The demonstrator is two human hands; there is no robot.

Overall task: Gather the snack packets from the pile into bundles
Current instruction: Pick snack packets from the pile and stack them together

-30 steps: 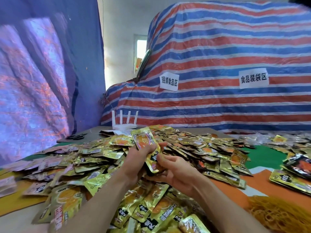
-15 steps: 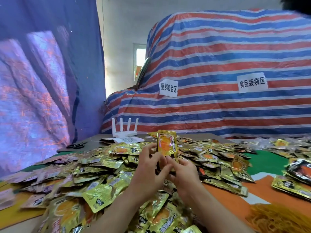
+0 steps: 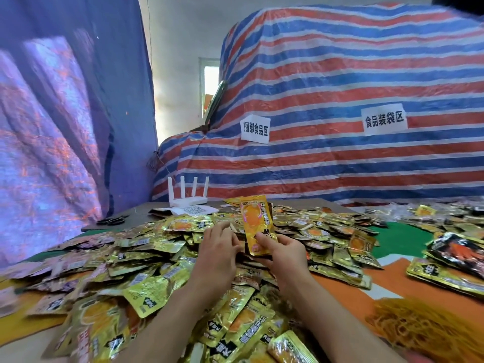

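Stack (image 3: 258,226): a few gold-orange packets, carried just above the pile's middle. The long axis is nearly upright and the printed face is turned to the camera.
Right hand (image 3: 284,251): the stack's lower end is grasped, with the thumb curled over the front.
Left hand (image 3: 218,248): nothing is held and the fingers are loosely extended just left of the stack. Contact with its edge cannot be told.
Pile (image 3: 157,247): loose gold packets are spread flat at mixed angles beneath and around both hands.
Key relation: loose packets lie below the stack on every side. The free left hand is nearer the pile's left half, so it is judged the one to pick next.
Bands (image 3: 424,328): a yellow-orange heap right of the pile, on the right hand's side, is judged to be for tying.
Left sign (image 3: 255,129): behind the pile, on the striped tarp (image 3: 327,82), "捆绑食品区" is read.
Right sign (image 3: 384,119): on the same tarp, "食品装袋区" is read.
Packet print: black patches with white characters are seen but are too blurred to read. No brand can be made out.
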